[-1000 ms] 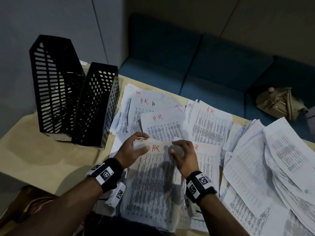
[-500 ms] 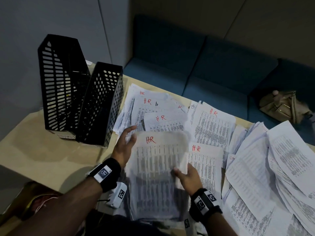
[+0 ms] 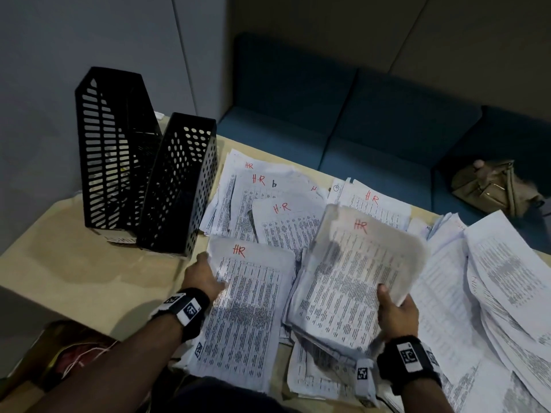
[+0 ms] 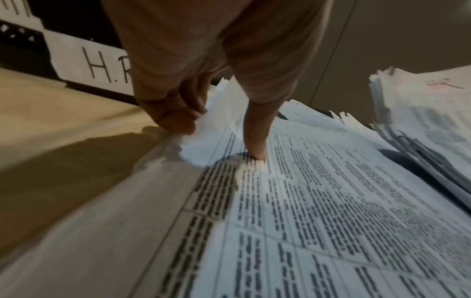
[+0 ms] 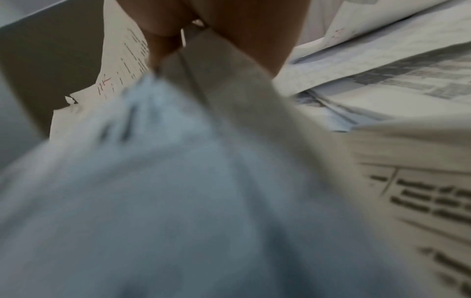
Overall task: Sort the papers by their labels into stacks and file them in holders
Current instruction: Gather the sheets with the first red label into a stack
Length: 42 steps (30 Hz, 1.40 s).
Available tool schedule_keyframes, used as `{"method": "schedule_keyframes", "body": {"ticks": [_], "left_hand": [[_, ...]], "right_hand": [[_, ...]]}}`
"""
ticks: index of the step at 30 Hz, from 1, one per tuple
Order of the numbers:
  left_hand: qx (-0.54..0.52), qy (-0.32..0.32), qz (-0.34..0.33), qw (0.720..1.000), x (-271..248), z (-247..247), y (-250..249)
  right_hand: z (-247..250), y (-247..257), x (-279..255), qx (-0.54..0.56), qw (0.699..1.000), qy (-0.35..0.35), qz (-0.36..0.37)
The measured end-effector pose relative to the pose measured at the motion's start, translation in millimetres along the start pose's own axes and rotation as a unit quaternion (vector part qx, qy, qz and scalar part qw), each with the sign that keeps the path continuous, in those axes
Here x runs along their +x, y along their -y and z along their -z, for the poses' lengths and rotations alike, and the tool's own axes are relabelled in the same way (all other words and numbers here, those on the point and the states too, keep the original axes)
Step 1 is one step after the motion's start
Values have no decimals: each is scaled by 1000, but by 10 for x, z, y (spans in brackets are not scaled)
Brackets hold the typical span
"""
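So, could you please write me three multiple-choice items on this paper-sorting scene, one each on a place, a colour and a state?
1. Where do the black file holders stand?
A. Left of the papers
B. On the sofa
C. Right of the papers

2. What colour are the "HR" labels on the sheets?
A. Green
B. Red
C. Blue

3. What is the right hand doing?
A. Resting idle
B. Gripping a lifted HR stack
C. Holding a pen

Answers: 1 A, they stand at the table's left; 2 B, red ink; 3 B, thumb atop the raised stack.
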<state>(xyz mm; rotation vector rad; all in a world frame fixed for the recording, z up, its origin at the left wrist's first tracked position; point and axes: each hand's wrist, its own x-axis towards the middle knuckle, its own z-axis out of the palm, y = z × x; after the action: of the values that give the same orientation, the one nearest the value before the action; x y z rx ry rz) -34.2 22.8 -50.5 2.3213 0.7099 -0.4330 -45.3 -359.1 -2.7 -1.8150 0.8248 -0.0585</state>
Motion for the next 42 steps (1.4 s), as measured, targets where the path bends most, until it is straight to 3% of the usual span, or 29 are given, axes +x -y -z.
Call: {"method": "schedule_keyframes", "body": {"ticks": [3, 6, 10, 12, 15, 22, 28, 33, 37, 42], "left_hand": [[43, 20, -4, 999, -46, 27, 50], [110, -6, -21, 994, -96, 39, 114], [44, 29, 3, 999, -103, 42, 52], [58, 50, -21, 997, -122, 48, -18], [90, 8, -42, 995, -166, 32, -68], [15, 21, 46, 999, -132, -53, -138], [-22, 88, -54, 994, -209, 145, -274], [-160, 214, -185, 946, -341, 718, -609], [-254, 155, -193, 935, -197, 901, -835], [-224, 134, -223, 939, -130, 975, -1179]], "right_hand": [[99, -69, 58, 15, 1000, -21, -10], [197, -94, 98, 26, 999, -35, 8], [283, -109, 104, 33, 999, -37, 19], [303, -107, 89, 32, 999, -34, 22], [323, -70, 63, 37, 998, -41, 17], [209, -211, 83, -26, 999, 16, 10], [81, -74, 12, -6, 999, 40, -2], [116, -139, 110, -33, 998, 47, 3], [78, -97, 89, -53, 995, 76, 33], [-65, 208, -84, -92, 985, 119, 83]]}}
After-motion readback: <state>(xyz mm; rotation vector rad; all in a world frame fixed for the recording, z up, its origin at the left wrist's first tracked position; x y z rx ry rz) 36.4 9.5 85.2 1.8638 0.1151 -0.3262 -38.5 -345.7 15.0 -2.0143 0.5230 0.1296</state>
